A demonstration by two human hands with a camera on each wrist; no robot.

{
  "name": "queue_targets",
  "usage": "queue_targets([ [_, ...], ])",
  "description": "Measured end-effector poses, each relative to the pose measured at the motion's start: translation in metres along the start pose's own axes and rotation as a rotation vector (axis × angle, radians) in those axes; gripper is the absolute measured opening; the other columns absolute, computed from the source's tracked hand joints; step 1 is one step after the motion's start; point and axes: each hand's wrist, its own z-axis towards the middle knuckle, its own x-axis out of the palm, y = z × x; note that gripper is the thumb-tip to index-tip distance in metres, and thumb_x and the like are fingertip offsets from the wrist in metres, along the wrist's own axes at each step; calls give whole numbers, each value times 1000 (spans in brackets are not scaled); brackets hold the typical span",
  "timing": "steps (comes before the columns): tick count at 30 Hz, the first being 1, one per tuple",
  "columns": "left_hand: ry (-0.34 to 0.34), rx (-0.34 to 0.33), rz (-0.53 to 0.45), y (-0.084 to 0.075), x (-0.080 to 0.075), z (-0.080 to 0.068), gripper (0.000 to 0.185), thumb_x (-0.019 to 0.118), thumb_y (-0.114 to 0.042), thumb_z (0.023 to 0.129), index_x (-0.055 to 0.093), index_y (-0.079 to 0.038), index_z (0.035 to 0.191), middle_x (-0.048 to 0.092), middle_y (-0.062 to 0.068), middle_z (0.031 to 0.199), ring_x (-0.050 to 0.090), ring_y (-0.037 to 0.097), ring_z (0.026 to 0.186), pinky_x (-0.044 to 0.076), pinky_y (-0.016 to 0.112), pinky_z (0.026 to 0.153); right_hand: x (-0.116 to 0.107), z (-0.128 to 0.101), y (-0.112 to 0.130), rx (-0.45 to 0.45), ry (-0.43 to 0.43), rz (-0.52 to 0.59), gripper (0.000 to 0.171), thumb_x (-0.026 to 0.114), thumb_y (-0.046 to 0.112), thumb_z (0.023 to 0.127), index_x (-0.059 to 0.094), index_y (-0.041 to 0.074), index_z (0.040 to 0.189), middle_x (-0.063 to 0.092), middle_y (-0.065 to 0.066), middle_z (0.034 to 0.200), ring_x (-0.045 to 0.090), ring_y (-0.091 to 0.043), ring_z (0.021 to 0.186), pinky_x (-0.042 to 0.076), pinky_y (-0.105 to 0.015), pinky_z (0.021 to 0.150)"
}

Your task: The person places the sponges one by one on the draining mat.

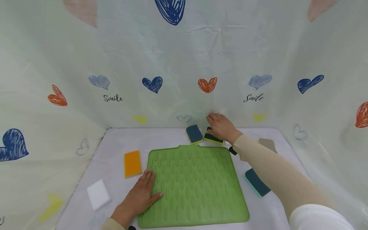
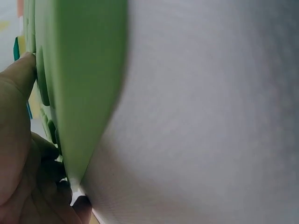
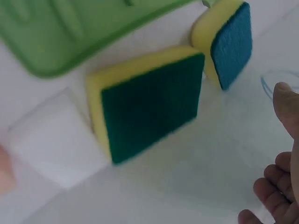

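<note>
- The right hand [image 1: 222, 127] is at the far edge of the table [image 1: 115, 143], over the green-and-yellow sponge [image 1: 213, 138]; in the right wrist view its fingers [image 3: 275, 196] are loosely curled above this sponge [image 3: 149, 102] and do not touch it
- This sponge lies just beyond the far edge of the green mat [image 1: 195, 185], and a blue-and-yellow sponge [image 1: 194, 134] is just beside it on its left
- In the right wrist view a white block [image 3: 51, 140] touches the other side of the green-and-yellow sponge
- The left hand [image 1: 141, 196] rests flat on the near left corner of the mat, fingers straight and close together
- An orange sponge [image 1: 133, 163] lies near the left edge of the mat, and a white sponge [image 1: 98, 194] near the left edge of the table
- A teal sponge [image 1: 257, 182] lies by the right edge of the mat, partly under the right forearm
</note>
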Motion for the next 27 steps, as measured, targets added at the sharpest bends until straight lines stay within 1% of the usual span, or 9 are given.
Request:
queue_targets([
  [3, -11, 6, -4, -1, -1, -1, 87, 64, -52, 103, 38, 12, 157, 31, 33, 166, 25, 47, 158, 28, 58, 128, 17, 16, 12, -24, 16, -16, 73, 83, 40, 93, 56, -6, 143, 59, -22, 145, 55, -39, 137, 48, -52, 115],
  [8, -10, 8, -9, 0, 2, 1, 88, 62, -53, 104, 36, 12, 158, 31, 32, 167, 25, 46, 159, 27, 57, 129, 41, 29, 28, -26, 60, -71, 68, 79, 49, 94, 62, 0, 137, 64, -14, 136, 59, -34, 128, 53, -48, 107],
  [11, -32, 14, -21, 2, 4, 0, 89, 62, -54, 103, 37, 12, 157, 32, 32, 166, 26, 47, 158, 28, 59, 128, 49, 34, 35, 0, 79, -62, 66, 77, 50, 95, 62, 3, 138, 64, -12, 137, 58, -32, 129, 52, -48, 108],
  [14, -54, 20, -40, 4, 5, -1, 89, 63, -54, 103, 37, 12, 157, 33, 32, 166, 27, 48, 157, 30, 60, 126, 55, 36, 37, 28, 96, -29, 67, 78, 49, 94, 60, 4, 140, 62, -12, 140, 55, -32, 132, 50, -50, 110],
  [16, -57, 21, -52, 4, 6, -1, 89, 63, -54, 102, 37, 12, 157, 33, 31, 166, 28, 48, 157, 30, 60, 126, 58, 36, 37, 47, 108, -4, 70, 79, 49, 94, 57, 4, 143, 60, -13, 143, 53, -33, 135, 48, -51, 113],
  [20, -28, 14, -58, 4, 3, -1, 89, 61, -54, 104, 35, 11, 159, 30, 31, 167, 25, 47, 158, 28, 60, 127, 60, 35, 36, 63, 108, 33, 85, 82, 51, 90, 49, 4, 153, 52, -15, 154, 47, -35, 144, 42, -53, 119],
  [23, -17, 6, -33, 3, 3, 0, 89, 60, -55, 104, 34, 10, 160, 29, 30, 168, 23, 46, 159, 29, 59, 128, 59, 34, 34, 46, 106, 41, 98, 84, 54, 87, 41, 3, 160, 46, -16, 161, 42, -36, 149, 38, -55, 123],
  [25, -28, 6, -4, 4, 5, 0, 89, 60, -55, 104, 35, 10, 160, 30, 29, 168, 24, 45, 159, 29, 57, 128, 59, 33, 33, 25, 105, 36, 102, 85, 55, 86, 39, 2, 161, 45, -17, 162, 41, -37, 150, 36, -55, 124],
  [27, -51, 6, 8, 6, 8, 0, 89, 60, -56, 103, 35, 8, 160, 31, 27, 169, 25, 43, 160, 24, 51, 130, 59, 32, 31, 4, 93, 32, 102, 85, 55, 86, 40, 1, 160, 46, -17, 161, 43, -37, 148, 38, -55, 123],
])
